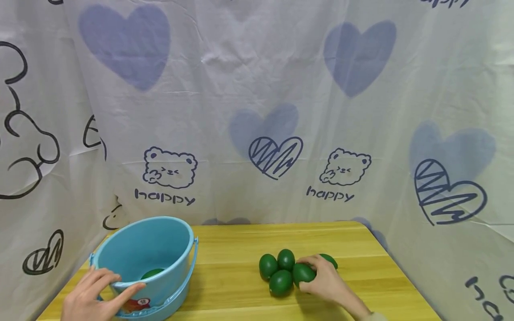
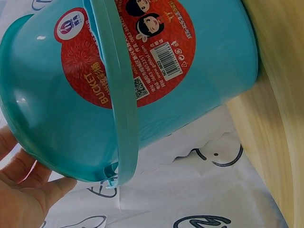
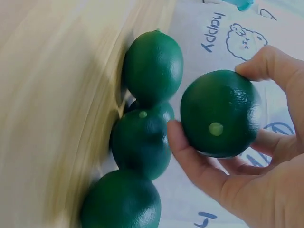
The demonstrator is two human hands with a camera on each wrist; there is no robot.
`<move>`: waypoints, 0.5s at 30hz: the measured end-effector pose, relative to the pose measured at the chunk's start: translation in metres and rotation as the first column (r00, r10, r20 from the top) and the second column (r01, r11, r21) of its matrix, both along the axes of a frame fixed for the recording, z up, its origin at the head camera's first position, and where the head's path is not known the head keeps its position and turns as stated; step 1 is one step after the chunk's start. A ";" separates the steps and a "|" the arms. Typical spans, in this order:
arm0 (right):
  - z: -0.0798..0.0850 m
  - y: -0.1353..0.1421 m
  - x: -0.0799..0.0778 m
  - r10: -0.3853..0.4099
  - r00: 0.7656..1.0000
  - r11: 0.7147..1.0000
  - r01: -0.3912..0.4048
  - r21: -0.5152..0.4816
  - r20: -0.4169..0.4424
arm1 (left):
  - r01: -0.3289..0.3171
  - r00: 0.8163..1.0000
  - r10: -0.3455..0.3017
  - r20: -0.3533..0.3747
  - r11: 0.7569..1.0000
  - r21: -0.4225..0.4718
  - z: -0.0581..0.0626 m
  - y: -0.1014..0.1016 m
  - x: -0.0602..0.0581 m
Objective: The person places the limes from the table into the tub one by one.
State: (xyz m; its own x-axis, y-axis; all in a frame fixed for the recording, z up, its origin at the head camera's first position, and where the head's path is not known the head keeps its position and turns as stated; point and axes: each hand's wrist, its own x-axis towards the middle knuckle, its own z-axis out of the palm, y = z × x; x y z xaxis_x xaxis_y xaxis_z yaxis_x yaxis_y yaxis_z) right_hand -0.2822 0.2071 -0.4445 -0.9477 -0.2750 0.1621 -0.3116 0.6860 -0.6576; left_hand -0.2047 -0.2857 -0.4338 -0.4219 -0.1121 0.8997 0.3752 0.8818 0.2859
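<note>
Wrinkled white cloth (image 1: 249, 67): hung behind and at both sides, printed with blue hearts, line-drawn bears and "happy".
Yellow wood-grain tabletop (image 1: 229, 267): spread across the lower head view, from about four to eight o'clock.
Light-blue plastic bucket (image 1: 172, 283): between seven and eight o'clock on the tabletop, with a matching hinged handle (image 1: 195, 258) hanging down its outside and a round-edged red printed label (image 2: 83, 59).
Oval green fruit (image 1: 152, 273): inside the bucket, partly hidden by the near rim.
Left hand (image 1: 90, 294): pinches the bucket's rim at its seven o'clock, fingers over the edge, thumb outside.
Right hand (image 1: 324, 281): at five o'clock, pinching a glossy dark-green oval fruit (image 1: 303, 273) between thumb and fingers; whether it is lifted, I cannot tell.
Three matching loose fruits (image 1: 281, 283): clustered from eight to ten o'clock of the pinched one.
Another matching fruit (image 1: 330, 260): at two o'clock, partly behind the right hand.
</note>
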 end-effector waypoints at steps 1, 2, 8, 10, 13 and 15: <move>0.001 -0.002 -0.001 -0.012 1.000 1.000 0.012 -0.001 -0.013 | 0.002 1.000 -0.002 -0.003 1.000 0.000 0.000 0.000 0.000; 0.002 -0.005 -0.001 -0.023 1.000 1.000 0.023 -0.002 -0.022 | 0.006 1.000 -0.006 -0.007 1.000 -0.002 0.001 0.000 -0.001; 0.007 -0.020 -0.003 -0.050 0.998 0.998 0.048 -0.038 -0.049 | 0.035 0.999 -0.036 -0.040 0.999 -0.018 0.002 -0.002 -0.003; 0.008 -0.023 -0.005 -0.044 0.998 0.997 0.041 -0.063 -0.040 | 0.030 0.999 -0.031 -0.041 0.999 -0.021 0.002 -0.002 -0.002; 0.008 -0.026 -0.009 -0.029 0.999 0.987 0.032 -0.160 0.024 | 0.016 0.999 -0.016 -0.029 1.000 -0.026 0.002 -0.002 -0.001; 0.009 -0.028 -0.012 -0.027 0.996 0.970 0.046 -0.238 0.085 | 0.013 1.000 -0.014 -0.027 0.999 -0.029 0.001 -0.002 -0.001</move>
